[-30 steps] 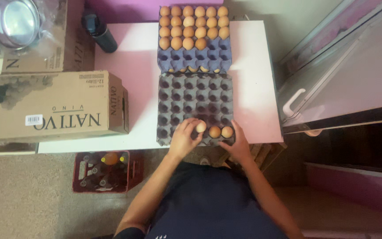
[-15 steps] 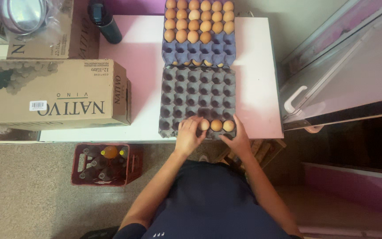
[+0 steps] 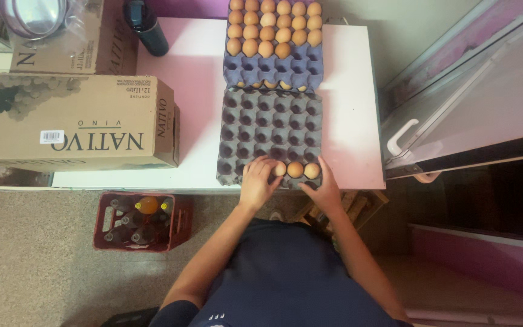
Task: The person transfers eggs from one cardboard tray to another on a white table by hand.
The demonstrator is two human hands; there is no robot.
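A dark grey egg tray (image 3: pixel 270 130) lies on the pink table (image 3: pixel 189 91), mostly bare cups. Three brown eggs (image 3: pixel 296 169) sit in its nearest row. My left hand (image 3: pixel 259 180) rests over that row's left part, fingers curled down on an egg beside the three. My right hand (image 3: pixel 325 189) grips the tray's near right corner. Behind it, a blue egg tray (image 3: pixel 273 66) holds several brown eggs (image 3: pixel 273 27) in its far rows.
A large cardboard box (image 3: pixel 71 121) lies at the table's left, another box (image 3: pixel 62 36) behind it. A dark bottle (image 3: pixel 146 24) stands at the far left of the table. A red crate of bottles (image 3: pixel 137 221) sits on the floor. A metal cabinet (image 3: pixel 467 103) stands right.
My hands have stayed at the near row of the grey tray; the left hand's fingers have shifted slightly over the egg there. The camera view has moved a little.
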